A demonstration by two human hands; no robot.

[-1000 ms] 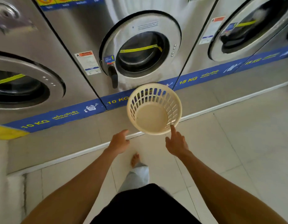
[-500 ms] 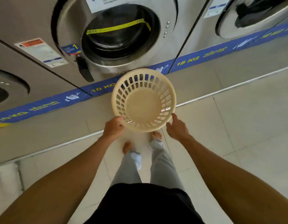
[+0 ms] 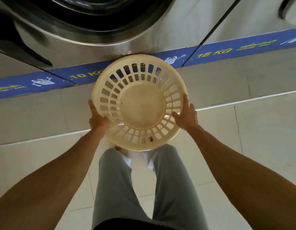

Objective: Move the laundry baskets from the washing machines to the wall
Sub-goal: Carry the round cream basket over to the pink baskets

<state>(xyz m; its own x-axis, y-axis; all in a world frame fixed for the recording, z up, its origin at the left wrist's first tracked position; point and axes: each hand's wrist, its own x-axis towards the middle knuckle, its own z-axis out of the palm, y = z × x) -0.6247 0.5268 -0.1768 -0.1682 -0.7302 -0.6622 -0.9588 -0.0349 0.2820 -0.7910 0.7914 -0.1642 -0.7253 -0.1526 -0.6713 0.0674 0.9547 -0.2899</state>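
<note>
A round cream plastic laundry basket (image 3: 140, 107) with slotted walls is seen from above, empty, in front of the 10 KG washing machine (image 3: 97, 27). My left hand (image 3: 97, 117) grips its left rim, thumb over the edge. On the opposite side my right hand (image 3: 185, 116) holds the right rim. The basket partly covers the step below the machines and hides most of my feet.
A blue strip (image 3: 44, 81) with 10 KG and 15 KG labels runs along the machines' base. Below it lies a raised grey step (image 3: 227, 83), then white floor tiles (image 3: 260, 146). A second machine (image 3: 243, 17) stands at the right. My legs (image 3: 140, 188) are under the basket.
I have leaned in closer to the machines. Both hands went from reaching toward the basket to gripping its left and right rim, and the basket now looms larger below me.
</note>
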